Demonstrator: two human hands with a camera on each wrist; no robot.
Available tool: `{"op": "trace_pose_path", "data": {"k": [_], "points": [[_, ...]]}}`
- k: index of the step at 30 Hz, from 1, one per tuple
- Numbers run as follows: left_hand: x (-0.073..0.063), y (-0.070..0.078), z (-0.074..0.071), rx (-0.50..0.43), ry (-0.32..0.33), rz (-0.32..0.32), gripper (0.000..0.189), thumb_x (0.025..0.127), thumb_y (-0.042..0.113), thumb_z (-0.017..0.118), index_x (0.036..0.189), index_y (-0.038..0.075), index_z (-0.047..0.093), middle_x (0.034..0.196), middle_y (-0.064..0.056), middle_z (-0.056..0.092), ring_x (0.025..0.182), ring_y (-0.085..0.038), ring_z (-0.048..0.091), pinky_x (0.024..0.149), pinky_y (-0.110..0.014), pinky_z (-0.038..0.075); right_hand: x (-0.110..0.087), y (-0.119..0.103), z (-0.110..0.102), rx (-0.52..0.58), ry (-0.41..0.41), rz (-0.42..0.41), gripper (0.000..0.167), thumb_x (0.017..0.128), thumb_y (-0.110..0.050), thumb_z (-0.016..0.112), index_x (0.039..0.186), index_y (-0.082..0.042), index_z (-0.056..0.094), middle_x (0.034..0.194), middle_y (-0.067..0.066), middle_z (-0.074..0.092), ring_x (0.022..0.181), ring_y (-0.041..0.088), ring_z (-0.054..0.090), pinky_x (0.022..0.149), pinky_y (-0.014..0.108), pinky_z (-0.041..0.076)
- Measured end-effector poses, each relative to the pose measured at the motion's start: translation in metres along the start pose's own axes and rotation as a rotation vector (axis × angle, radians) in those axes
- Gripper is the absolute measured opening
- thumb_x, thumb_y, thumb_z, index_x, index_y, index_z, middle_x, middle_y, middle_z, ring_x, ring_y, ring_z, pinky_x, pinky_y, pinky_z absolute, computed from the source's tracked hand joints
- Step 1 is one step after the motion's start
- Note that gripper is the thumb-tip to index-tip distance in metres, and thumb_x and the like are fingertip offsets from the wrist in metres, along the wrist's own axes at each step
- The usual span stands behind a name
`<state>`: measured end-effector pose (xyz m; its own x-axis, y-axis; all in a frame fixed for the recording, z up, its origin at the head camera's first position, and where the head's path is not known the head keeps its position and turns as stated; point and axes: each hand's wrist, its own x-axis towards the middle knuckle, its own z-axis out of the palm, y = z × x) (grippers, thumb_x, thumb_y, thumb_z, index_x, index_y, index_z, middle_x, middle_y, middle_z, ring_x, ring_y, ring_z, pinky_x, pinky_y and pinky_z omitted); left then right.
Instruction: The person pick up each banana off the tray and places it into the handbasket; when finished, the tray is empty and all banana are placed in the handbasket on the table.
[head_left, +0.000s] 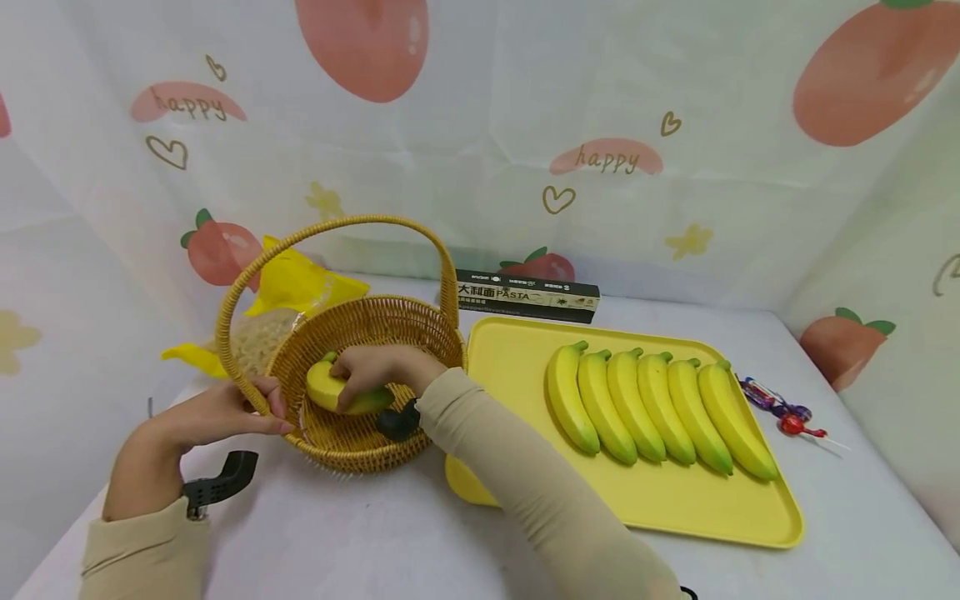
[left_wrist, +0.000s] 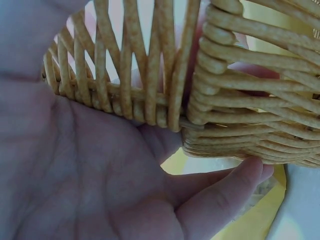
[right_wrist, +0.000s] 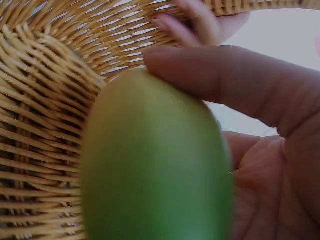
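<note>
Banana [head_left: 323, 388] in the wicker basket [head_left: 367, 457], gripped by the right hand [head_left: 381, 369]
Left hand [head_left: 225, 410] grips the basket at the handle's [head_left: 360, 220] foot; six more bananas [head_left: 660, 408] lie in a row on the yellow tray [head_left: 510, 375].

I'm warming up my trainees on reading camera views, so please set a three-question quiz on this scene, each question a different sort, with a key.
1. How many bananas lie on the yellow tray?
2. True or false: the right hand grips another banana inside the basket.
3. What does the left hand hold?
A) the pasta box
B) the basket
C) the red lollipop

Key: 1. Six. 2. True. 3. B.
</note>
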<state>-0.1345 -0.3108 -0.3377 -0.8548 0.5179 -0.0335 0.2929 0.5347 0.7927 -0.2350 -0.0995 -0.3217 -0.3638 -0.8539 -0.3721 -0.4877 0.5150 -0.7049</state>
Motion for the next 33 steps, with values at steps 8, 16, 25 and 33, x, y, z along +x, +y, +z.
{"op": "trace_pose_path", "data": {"k": [8,16,25,33], "points": [[0.000,0.001,0.002,0.003,0.012,-0.022,0.009,0.085,0.010,0.066,0.079,0.008,0.060,0.077,0.005,0.062,0.077,-0.010,0.054,0.066,-0.024,0.042,0.016,0.004,0.012,0.123,-0.061,0.089,0.021,0.083,-0.010,0.068,0.086,-0.005,0.049,0.073,-0.002,0.042,0.064,0.007,0.042,0.060,0.018,0.039],[0.000,0.002,0.001,0.006,0.015,-0.020,0.008,0.085,0.010,0.066,0.079,0.008,0.060,0.074,0.004,0.059,0.074,-0.012,0.052,0.064,-0.025,0.041,0.020,0.003,0.017,0.254,-0.080,0.103,0.018,0.086,0.000,0.062,0.077,-0.003,0.047,0.068,0.000,0.045,0.059,0.008,0.047,0.059,0.018,0.047],[-0.001,0.003,0.002,0.000,0.026,-0.035,0.009,0.085,0.010,0.066,0.079,0.007,0.060,0.073,0.005,0.059,0.073,-0.011,0.052,0.063,-0.025,0.040,0.015,0.002,0.015,0.373,-0.100,0.129,0.030,0.088,-0.002,0.060,0.063,-0.005,0.044,0.065,0.003,0.047,0.060,0.011,0.049,0.061,0.023,0.051],[-0.001,0.002,0.001,-0.008,0.024,-0.035,0.009,0.084,0.010,0.066,0.079,0.007,0.060,0.073,0.005,0.059,0.073,-0.011,0.052,0.063,-0.025,0.041,0.010,0.001,0.013,0.341,-0.146,0.111,0.037,0.090,-0.003,0.058,0.061,-0.008,0.035,0.061,0.002,0.039,0.057,0.010,0.043,0.059,0.023,0.051]]}}
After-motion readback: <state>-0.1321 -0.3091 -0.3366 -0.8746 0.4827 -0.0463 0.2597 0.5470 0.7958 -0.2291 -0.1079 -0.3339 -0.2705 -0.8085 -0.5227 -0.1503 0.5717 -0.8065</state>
